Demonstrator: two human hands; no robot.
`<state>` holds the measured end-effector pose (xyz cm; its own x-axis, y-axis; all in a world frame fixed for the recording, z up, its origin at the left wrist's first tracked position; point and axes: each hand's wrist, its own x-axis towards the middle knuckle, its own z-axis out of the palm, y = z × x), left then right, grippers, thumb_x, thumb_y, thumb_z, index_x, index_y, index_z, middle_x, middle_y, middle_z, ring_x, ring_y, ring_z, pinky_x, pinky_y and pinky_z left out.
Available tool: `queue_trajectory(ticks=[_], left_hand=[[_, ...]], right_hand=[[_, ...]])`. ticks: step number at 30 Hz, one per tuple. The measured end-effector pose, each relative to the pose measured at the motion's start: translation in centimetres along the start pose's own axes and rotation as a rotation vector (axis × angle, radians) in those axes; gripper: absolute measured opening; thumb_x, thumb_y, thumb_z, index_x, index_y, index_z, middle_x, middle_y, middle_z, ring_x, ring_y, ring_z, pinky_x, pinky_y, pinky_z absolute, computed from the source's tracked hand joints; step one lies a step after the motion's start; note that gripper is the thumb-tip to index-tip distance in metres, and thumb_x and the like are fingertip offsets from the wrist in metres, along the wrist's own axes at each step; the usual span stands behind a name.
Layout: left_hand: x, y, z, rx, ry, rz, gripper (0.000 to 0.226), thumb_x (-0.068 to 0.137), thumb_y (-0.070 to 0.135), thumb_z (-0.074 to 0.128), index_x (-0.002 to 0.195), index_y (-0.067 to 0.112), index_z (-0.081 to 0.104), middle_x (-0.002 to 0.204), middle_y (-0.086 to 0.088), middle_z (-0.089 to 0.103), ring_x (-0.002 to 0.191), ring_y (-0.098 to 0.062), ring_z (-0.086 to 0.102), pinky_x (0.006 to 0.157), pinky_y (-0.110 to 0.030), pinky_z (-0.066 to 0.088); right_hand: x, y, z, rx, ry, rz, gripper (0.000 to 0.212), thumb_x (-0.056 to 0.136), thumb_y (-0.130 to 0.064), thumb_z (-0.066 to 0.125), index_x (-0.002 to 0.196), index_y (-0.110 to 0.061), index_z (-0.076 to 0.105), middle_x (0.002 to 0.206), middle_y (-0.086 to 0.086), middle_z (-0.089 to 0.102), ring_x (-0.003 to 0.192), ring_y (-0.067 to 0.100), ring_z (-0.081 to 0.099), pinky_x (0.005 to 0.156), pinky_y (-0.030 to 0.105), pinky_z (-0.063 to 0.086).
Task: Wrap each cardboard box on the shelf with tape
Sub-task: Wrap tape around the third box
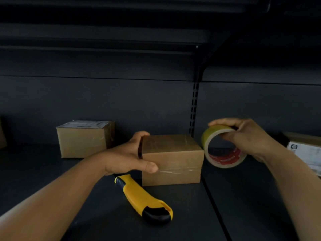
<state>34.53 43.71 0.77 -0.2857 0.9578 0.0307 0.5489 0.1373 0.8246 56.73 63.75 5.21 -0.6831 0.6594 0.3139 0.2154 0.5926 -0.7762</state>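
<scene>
Cardboard box sits mid-shelf, stiff and probably light; my left hand grips its left side, my right hand pinches the tape roll beside it.

Two bare forearms, entering from the lower corners of the head view, uncovered right down to the frame edge, with no sleeve or cuff over either. Left hand bare too: no glove, ring or wristband, the thumbnail short and unpainted, catching a little light. Right hand likewise ungloved, wrist plain, without watch or bracelet, knuckles and tendons faintly ridged across the back. Showed nothing more of the body than these; dim lighting blurred the finer detail
</scene>
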Motion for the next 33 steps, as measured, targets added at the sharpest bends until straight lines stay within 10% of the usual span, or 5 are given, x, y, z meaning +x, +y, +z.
queue_trajectory(ticks=[7, 14, 33], left_hand=[[-0.3, 0.9, -0.4, 0.167, -0.04, -0.08, 0.103, 0.068, 0.037, 0.082, 0.142, 0.032, 0.01, 0.132, 0.007, 0.04, 0.118, -0.005, 0.048, 0.099, -0.028, 0.048], [-0.6, 5.8, -0.2, 1.028, -0.214, -0.248, 0.121, 0.074, 0.073, 0.055, 0.147, 0.018, -0.025, 0.152, 0.006, -0.034, 0.14, -0.013, -0.028, 0.118, -0.035, -0.005], [5.4, 8.8, 6.0, 0.981, -0.178, -0.002, 0.122, 0.075, 0.063, 0.065, 0.148, 0.016, -0.02, 0.158, 0.001, -0.019, 0.146, -0.015, -0.012, 0.12, -0.037, 0.001]], right_hand=[[0.2, 0.5, 0.2, -0.034, -0.041, 0.043, 0.041, 0.086, 0.001, 0.058, 0.095, -0.036, 0.072, 0.093, -0.016, 0.069, 0.089, 0.002, 0.06, 0.086, 0.022, 0.047], [0.3, 0.7, 0.7, -0.059, -0.083, 0.062, 0.041, 0.086, -0.001, 0.059, 0.093, -0.039, 0.07, 0.095, -0.011, 0.069, 0.09, 0.007, 0.062, 0.091, 0.031, 0.05], [-0.3, 0.4, -0.5, -0.089, -0.093, 0.052, 0.041, 0.084, 0.003, 0.058, 0.095, -0.033, 0.071, 0.095, -0.007, 0.071, 0.091, 0.009, 0.062, 0.081, 0.022, 0.047]])
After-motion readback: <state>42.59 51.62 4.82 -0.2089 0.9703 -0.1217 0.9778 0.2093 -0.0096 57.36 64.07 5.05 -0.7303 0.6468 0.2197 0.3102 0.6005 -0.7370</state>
